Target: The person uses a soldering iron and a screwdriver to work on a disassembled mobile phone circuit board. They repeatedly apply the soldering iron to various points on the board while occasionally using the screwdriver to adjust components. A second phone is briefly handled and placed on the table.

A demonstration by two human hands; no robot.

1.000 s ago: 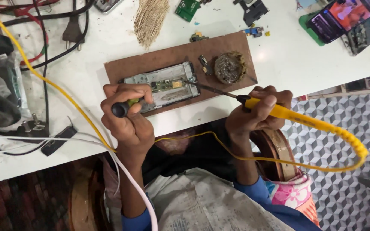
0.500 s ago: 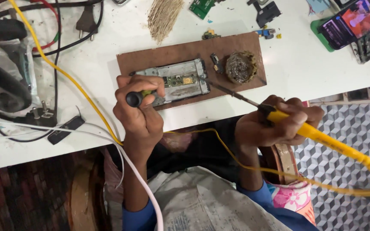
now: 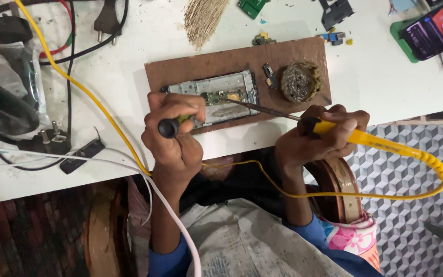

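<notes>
right hand point(image 3: 320, 141) fist-gripping yellow soldering iron point(image 3: 334, 131), tip on opened phone point(image 3: 216, 97); left hand point(image 3: 174, 134) clenching dark-handled tool point(image 3: 173, 125) beside it.

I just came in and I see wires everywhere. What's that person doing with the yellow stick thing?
A person sits at a white table, working on an opened phone that lies on a brown board. The right hand holds a yellow soldering iron, its metal tip reaching the small circuit board inside the phone. The left hand holds a dark-handled tool at the phone's edge. A round ball of cleaning wire sits on the board nearby.
</notes>
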